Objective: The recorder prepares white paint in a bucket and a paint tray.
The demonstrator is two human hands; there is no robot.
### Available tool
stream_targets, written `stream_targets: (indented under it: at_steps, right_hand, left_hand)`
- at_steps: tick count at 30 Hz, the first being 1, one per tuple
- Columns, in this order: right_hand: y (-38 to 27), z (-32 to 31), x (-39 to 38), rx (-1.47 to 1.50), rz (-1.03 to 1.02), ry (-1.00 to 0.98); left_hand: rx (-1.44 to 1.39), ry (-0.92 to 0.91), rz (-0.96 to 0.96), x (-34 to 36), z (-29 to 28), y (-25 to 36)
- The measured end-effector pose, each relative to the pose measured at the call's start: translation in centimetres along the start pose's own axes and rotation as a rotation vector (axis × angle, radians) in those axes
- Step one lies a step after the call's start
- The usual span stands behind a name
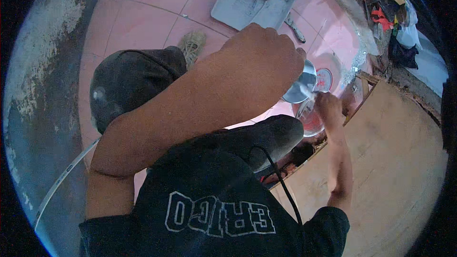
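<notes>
The shiny metal can sits just right of the view's middle, towards 2 o'clock, with the left hand curled over it. That hand's fingertips are hidden, but it seems clamped on the can's near side. At the can's 4 o'clock is the right hand, its wrist bent and its fingers close to a whitish strip; I cannot tell whether they pinch it. Below the can, at its 5 o'clock, is a round tub with red inside, partly behind the right hand. A red-marked disc lies at the can's 2 o'clock.

Farther out, at the can's 12 o'clock, a dark brush lies on the pink tile floor. Beside it, at 11 o'clock, is a grey paint tray with stains in it. A laced shoe shows at 10 o'clock, beyond the left forearm, near 1 of the 2 dark trouser knees. At 5 o'clock a broad wooden board fills the lower right. At 1 to 2 o'clock, near the rim, are a red bag and a black bag
</notes>
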State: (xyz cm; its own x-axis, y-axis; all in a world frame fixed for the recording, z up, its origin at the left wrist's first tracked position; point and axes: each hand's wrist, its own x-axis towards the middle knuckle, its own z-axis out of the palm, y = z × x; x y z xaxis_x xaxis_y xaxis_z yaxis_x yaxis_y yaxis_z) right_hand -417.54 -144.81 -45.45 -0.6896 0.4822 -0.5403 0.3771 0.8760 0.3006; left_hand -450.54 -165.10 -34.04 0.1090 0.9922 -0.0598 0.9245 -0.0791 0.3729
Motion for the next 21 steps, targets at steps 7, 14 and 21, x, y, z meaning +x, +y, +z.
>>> stream_targets:
  at_steps: [7, 14, 21]
  right_hand:
    - [-1.3, -6.2, 2.5, 0.588, 0.196, -0.428]
    - [0.0, -1.5, 0.4, 0.111, 0.107, -0.246]
    - [-0.3, -6.1, 0.1, 0.604, 0.211, -0.211]
  left_hand:
    - [-0.097, -0.003, -0.025, 0.1, 0.1, -0.3]
    - [-0.112, 0.014, -0.008, 0.2, 0.3, -0.2]
    - [-0.127, -0.028, 0.0, 0.9, -0.8, -0.6]
